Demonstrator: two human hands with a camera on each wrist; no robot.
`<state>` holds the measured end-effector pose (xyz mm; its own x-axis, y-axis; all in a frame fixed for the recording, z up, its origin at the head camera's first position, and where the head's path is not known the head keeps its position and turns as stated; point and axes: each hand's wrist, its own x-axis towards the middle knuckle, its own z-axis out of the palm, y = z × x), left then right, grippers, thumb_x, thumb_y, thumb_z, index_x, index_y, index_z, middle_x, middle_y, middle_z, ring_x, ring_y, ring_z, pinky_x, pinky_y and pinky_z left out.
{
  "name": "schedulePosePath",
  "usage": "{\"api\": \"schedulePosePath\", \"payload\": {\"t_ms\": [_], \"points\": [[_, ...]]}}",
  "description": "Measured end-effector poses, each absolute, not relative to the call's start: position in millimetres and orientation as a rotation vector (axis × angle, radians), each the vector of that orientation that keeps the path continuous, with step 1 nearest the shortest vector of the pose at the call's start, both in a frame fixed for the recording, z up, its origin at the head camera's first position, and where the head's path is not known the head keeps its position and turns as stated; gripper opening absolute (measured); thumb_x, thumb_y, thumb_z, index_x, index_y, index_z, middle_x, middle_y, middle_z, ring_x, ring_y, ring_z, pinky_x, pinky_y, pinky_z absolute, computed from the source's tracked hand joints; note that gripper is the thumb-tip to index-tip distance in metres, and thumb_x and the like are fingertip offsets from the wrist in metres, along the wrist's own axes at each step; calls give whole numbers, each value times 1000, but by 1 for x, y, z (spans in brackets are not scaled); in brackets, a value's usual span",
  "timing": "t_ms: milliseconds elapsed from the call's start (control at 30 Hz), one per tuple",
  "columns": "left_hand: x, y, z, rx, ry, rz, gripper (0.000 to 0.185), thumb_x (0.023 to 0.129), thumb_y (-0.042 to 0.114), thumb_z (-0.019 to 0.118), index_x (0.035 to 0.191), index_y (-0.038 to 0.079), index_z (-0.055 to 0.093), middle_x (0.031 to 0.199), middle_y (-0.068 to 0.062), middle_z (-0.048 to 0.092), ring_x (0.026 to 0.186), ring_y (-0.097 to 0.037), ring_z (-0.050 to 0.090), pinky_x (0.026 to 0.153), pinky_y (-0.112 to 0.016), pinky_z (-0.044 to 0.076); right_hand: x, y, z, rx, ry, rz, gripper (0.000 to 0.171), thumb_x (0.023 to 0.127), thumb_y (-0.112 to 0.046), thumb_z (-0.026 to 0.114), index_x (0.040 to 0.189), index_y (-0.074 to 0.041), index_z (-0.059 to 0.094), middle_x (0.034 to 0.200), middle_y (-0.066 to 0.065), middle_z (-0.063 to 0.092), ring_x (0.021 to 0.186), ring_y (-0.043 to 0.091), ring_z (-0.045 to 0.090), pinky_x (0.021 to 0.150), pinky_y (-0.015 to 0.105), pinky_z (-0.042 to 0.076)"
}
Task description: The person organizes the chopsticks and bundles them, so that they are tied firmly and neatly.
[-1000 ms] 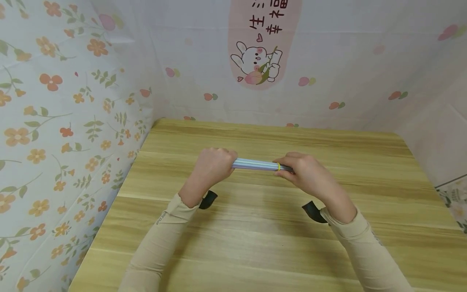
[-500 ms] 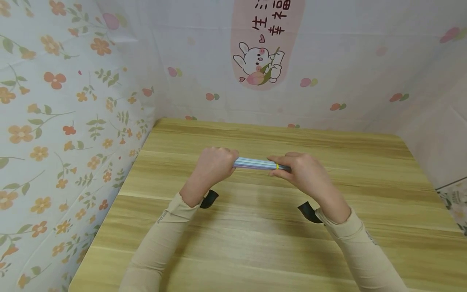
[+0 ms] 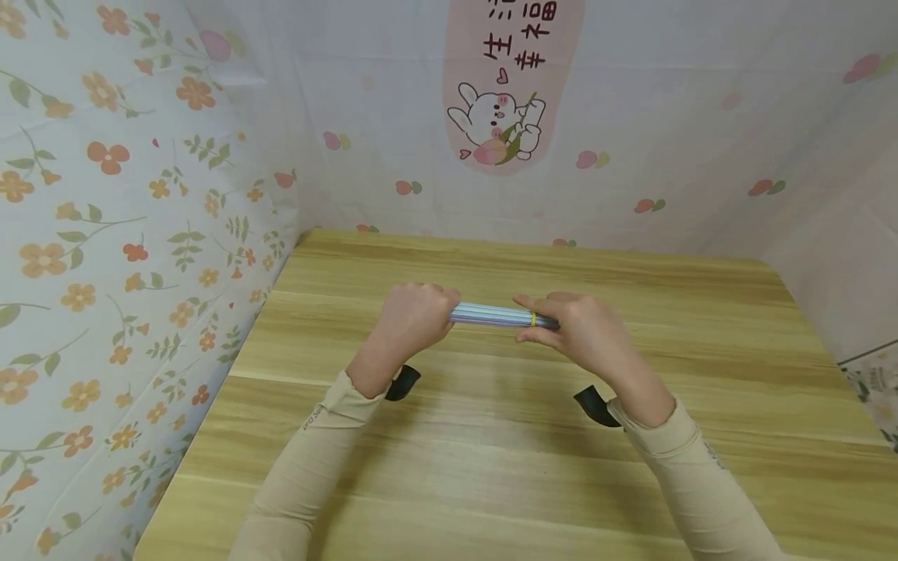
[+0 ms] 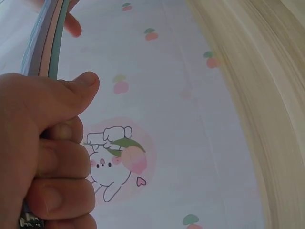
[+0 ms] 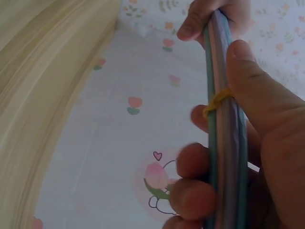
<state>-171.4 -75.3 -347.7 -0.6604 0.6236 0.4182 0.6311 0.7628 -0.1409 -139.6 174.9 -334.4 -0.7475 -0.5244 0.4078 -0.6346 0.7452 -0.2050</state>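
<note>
A bundle of thin pastel sticks (image 3: 491, 314), in teal, pink and lilac, lies nearly level between both hands above the table. Their exact kind is unclear. Near its right end a yellow rubber band (image 5: 219, 101) goes round the bundle, and that end looks dark. My left hand (image 3: 414, 318) grips the left part in a fist, its fingers curled under the thumb in the left wrist view; a shiny dark end (image 4: 31, 220) peeks out below it. With thumb and curled fingers, my right hand (image 3: 585, 331) holds the right part beside the band.
The wood-grain table (image 3: 484, 467) spreads beneath both arms. A white printed cloth (image 3: 351, 93) hangs behind it, and a flowered cloth (image 3: 140, 296) along the left side. Black curved pieces (image 3: 402, 383) stick out at both wrists.
Compared with a second ago, my right hand has shifted slightly left along the bundle and its thumb and forefinger have spread a little. My left hand has barely moved.
</note>
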Motion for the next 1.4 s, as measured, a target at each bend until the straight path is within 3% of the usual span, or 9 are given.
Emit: {"api": "schedulePosePath", "payload": {"t_ms": [167, 300, 533, 967, 1400], "points": [[-172, -75, -348, -946, -2501, -43, 26, 84, 8, 64, 63, 14, 49, 53, 5, 32, 49, -10, 23, 43, -23, 18, -139, 185, -329, 842, -2739, 524, 38, 75, -32, 78, 104, -9, 73, 91, 4, 73, 68, 11, 62, 60, 30, 49], [-172, -75, -349, -941, -2488, -42, 26, 83, 9, 66, 63, 13, 51, 52, 4, 35, 49, -10, 23, 43, -23, 18, -137, 191, -328, 813, -2817, 548, 26, 79, -27, 76, 98, -8, 73, 88, 2, 72, 66, 9, 58, 61, 30, 48], [-171, -76, -353, -950, -2456, -14, 28, 81, 10, 68, 62, 14, 49, 52, 5, 34, 49, -9, 21, 43, -23, 16, -134, 191, -327, 844, -2847, 588, 23, 83, -26, 73, 99, -9, 72, 87, 0, 70, 61, 7, 51, 58, 27, 44], [-170, -77, -352, -945, -2439, -37, 28, 81, 7, 66, 61, 14, 48, 52, 5, 31, 49, -9, 22, 43, -23, 17, -135, 188, -325, 855, -2846, 580, 20, 84, -23, 72, 98, -9, 71, 88, 0, 70, 63, 8, 52, 59, 28, 45], [-168, -73, -350, -940, -2442, -29, 25, 81, 9, 67, 63, 14, 51, 51, 4, 43, 46, -8, 26, 42, -23, 19, -134, 182, -323, 989, -2822, 597, 13, 86, -8, 69, 96, -1, 67, 85, 4, 64, 64, 8, 48, 58, 25, 43]]}}
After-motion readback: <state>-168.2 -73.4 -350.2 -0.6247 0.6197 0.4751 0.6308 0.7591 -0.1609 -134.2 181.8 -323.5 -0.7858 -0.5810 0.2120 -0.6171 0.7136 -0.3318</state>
